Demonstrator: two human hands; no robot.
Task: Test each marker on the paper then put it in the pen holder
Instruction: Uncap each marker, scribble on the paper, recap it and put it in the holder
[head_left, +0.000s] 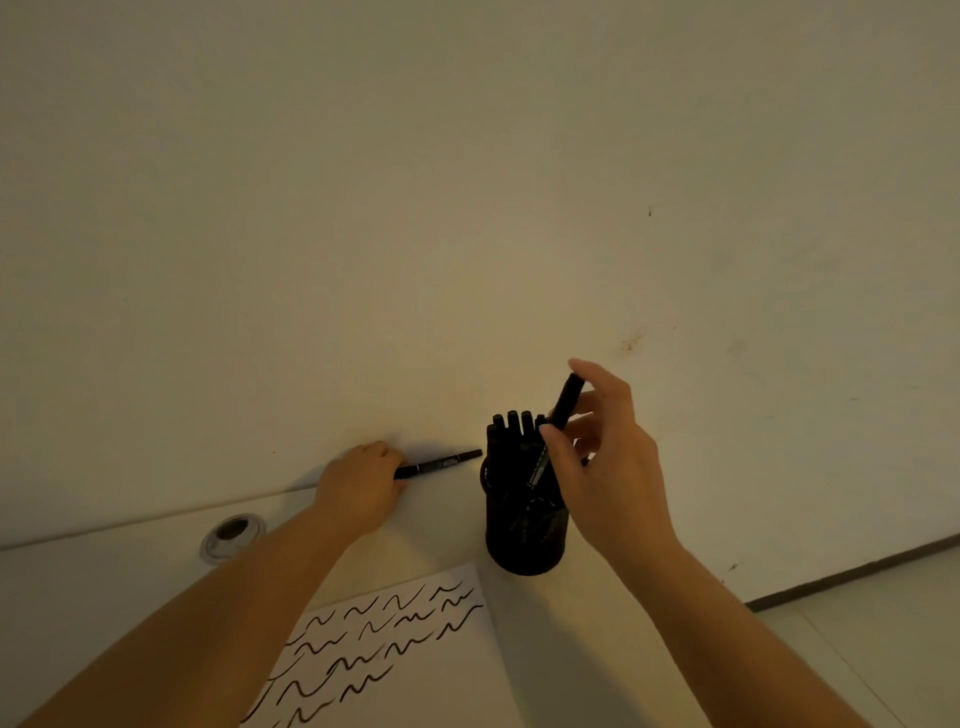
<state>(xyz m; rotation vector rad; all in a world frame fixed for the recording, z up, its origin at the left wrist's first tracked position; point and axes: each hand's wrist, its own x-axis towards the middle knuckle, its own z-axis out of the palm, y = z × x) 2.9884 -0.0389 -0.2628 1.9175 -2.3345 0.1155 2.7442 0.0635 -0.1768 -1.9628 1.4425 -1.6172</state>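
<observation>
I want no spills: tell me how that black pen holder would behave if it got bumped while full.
The pen holder is tall and narrow, with markers standing above its rim, so it probably tips readily. It looks like mesh, likely light. The right hand, lowering a marker in, could nudge it.

Matt black mesh pen holder (524, 540) – matt white paper (415, 660) – smooth desk (104, 582)
</observation>
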